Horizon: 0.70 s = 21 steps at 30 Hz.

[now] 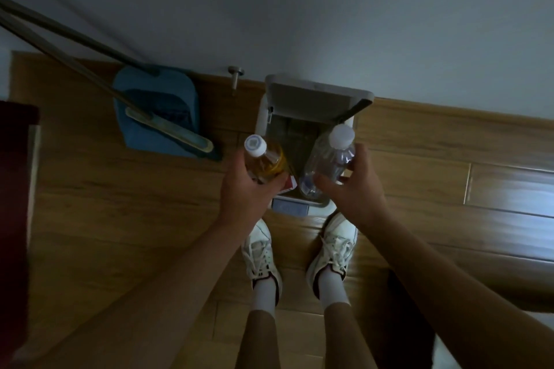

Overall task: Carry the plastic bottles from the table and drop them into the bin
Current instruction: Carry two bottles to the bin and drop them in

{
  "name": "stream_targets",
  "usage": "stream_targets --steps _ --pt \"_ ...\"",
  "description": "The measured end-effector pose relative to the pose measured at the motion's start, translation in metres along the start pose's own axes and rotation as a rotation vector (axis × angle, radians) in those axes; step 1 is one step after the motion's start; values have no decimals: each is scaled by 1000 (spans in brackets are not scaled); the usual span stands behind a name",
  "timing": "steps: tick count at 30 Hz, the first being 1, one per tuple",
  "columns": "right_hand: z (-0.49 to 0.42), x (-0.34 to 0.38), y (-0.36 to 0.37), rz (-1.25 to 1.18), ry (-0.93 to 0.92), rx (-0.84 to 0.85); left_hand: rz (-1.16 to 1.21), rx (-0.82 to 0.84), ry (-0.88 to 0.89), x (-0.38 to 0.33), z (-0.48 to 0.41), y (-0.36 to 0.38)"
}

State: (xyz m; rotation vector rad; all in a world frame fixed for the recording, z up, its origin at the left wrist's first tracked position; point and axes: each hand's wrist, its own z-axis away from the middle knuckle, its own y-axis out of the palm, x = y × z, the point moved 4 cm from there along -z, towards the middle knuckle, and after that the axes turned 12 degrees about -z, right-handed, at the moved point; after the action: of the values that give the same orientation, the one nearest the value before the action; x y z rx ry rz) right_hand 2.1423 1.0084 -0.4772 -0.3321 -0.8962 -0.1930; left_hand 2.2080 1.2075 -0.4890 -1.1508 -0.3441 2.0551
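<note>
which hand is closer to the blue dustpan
Left. The left hand, gripping the yellow bottle, is just right of the blue dustpan in the view; the right hand, gripping the clear bottle, is farther off, across the open bin.

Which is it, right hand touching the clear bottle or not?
Touching: in the head view the right hand grips the clear bottle, fingers curled round it.

No wording is legible. Above the white rectangular plastic bin (261,121), the round white cap (255,144) of the yellow-liquid plastic bottle (269,162) bears a bluish square print, too blurred to read. Its red-and-white label (290,183), the bluish label (305,187) on the clear colourless plastic bottle (326,159) and the bin's grey front panel (290,207) are equally unreadable.
</note>
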Motion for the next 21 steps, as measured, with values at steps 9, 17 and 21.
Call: stream_targets --steps 9,17,21 --pt "-10 -3 5 255 -12 95 -147 26 -19 5 -1 0" --pt "0 -6 2 373 -73 89 -341 9 31 7 12 -5" --pt "8 -11 2 448 -86 100 -372 10 21 15 16 -8"
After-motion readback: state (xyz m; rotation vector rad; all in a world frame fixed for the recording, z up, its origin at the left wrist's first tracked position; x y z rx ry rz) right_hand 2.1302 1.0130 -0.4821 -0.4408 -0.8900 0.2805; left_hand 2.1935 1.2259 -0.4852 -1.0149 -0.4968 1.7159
